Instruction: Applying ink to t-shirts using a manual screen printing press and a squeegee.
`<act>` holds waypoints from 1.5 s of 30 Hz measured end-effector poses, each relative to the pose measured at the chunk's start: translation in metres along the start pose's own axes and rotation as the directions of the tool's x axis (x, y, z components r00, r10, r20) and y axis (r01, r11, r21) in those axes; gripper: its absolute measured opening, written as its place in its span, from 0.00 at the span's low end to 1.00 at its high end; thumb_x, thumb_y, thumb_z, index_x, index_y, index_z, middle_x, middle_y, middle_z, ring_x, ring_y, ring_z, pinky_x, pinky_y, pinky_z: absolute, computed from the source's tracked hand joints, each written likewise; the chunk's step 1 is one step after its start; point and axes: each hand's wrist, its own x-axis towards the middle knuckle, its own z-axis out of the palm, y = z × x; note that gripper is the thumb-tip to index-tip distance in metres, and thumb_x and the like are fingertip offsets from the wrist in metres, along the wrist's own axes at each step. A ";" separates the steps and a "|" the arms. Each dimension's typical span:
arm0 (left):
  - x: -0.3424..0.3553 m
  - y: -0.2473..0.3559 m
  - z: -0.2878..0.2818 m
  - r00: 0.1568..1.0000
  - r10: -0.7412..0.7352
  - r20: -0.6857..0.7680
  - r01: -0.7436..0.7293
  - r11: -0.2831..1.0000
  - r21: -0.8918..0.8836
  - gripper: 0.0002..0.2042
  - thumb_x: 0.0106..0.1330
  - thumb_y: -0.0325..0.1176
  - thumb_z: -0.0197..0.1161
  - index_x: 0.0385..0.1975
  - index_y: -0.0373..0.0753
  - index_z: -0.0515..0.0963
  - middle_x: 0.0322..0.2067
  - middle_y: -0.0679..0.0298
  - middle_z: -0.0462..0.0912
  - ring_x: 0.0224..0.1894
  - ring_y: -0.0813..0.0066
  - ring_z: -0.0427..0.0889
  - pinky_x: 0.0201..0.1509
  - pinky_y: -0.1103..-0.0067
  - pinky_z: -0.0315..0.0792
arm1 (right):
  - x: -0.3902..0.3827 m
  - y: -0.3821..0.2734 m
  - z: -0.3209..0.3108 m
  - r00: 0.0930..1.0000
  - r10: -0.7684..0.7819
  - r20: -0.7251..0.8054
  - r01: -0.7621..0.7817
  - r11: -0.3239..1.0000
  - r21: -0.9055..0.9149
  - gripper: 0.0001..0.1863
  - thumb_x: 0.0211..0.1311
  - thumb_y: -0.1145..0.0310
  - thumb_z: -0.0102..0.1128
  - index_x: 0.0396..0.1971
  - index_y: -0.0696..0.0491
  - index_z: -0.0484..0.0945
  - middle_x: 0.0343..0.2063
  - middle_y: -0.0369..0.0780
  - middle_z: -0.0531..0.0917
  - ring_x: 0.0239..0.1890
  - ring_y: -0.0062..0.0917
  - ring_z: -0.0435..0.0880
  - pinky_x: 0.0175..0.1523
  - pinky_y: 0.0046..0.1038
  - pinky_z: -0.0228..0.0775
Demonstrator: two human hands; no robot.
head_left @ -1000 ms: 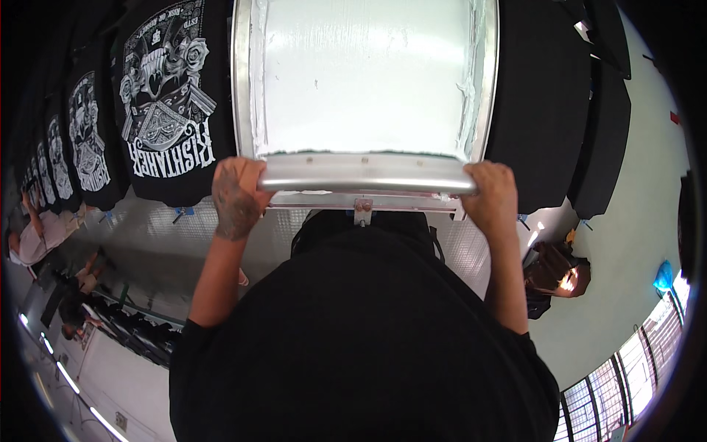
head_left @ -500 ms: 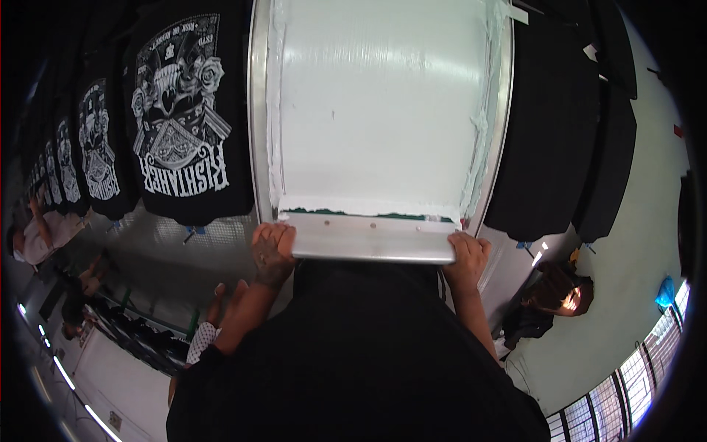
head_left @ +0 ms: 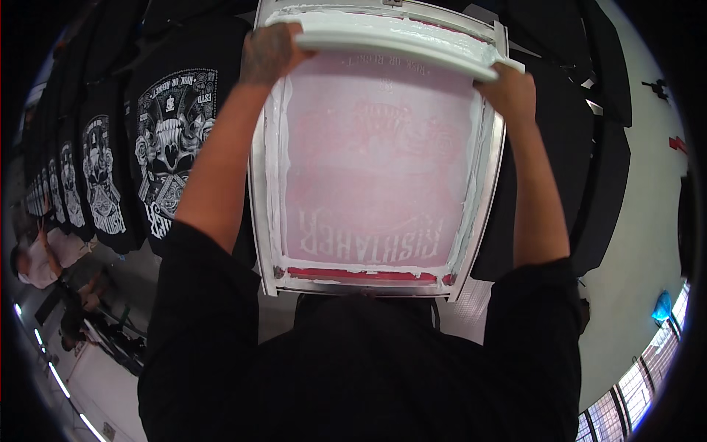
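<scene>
Bar: I find the long pale bar [head_left: 398, 50] lying across the far part of the screen [head_left: 375, 169], its right end a little nearer the body.
Left hand: on my feed the left hand [head_left: 271, 53] has its fingers clenched round the bar's left end.
Right hand: the right hand [head_left: 509, 92] grasps the other end, fingers curled over it.
Frame: a metal frame [head_left: 258, 184] surrounds the screen; white ink [head_left: 368, 28] lies thick beyond the bar, and a red strip [head_left: 361, 275] runs along the near edge.
Left side: I see a row of black shirts with white prints [head_left: 177, 140]; the left forearm [head_left: 217, 166] blocks part of the nearest.
Right side: plain black shirts [head_left: 549, 169] lie beside the frame, partly behind the right forearm [head_left: 541, 195].
Farther off: a person in a pale top [head_left: 48, 258] at left; a blue bag [head_left: 662, 306] and a barred window [head_left: 637, 387] at right.
In my way: the wearer's black top [head_left: 361, 368] fills the lower middle and hides whatever is beneath it.
Hard to make out: the left hand and bar are blurred; I cannot separate the left fingers. The screen's pink design is faint, and the frame's far rail is partly cut off above.
</scene>
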 end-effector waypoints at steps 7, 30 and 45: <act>0.043 0.009 -0.057 0.901 -0.088 0.425 0.158 0.979 -0.131 0.34 0.45 0.58 0.79 0.44 0.34 0.85 0.47 0.44 0.84 0.55 0.48 0.82 0.60 0.60 0.74 | 0.007 0.018 -0.018 0.987 -0.156 0.044 0.156 0.988 -0.008 0.23 0.48 0.51 0.77 0.37 0.54 0.88 0.29 0.49 0.88 0.35 0.43 0.89 0.45 0.39 0.80; -0.397 0.127 -0.171 0.993 -0.019 0.118 0.060 0.935 -0.349 0.12 0.62 0.32 0.61 0.42 0.34 0.82 0.43 0.55 0.82 0.48 0.54 0.81 0.54 0.56 0.75 | -0.414 -0.030 0.024 0.999 -0.036 -0.037 0.043 0.976 0.215 0.12 0.48 0.74 0.68 0.35 0.51 0.82 0.39 0.38 0.88 0.45 0.30 0.86 0.54 0.39 0.65; 0.053 0.005 -0.039 0.986 -0.038 0.165 0.084 0.957 -0.278 0.22 0.52 0.53 0.78 0.32 0.39 0.86 0.29 0.55 0.87 0.35 0.56 0.88 0.44 0.70 0.82 | 0.039 0.011 -0.011 0.997 -0.022 0.080 0.018 0.998 0.052 0.22 0.41 0.58 0.78 0.36 0.55 0.89 0.32 0.50 0.89 0.37 0.43 0.90 0.48 0.38 0.82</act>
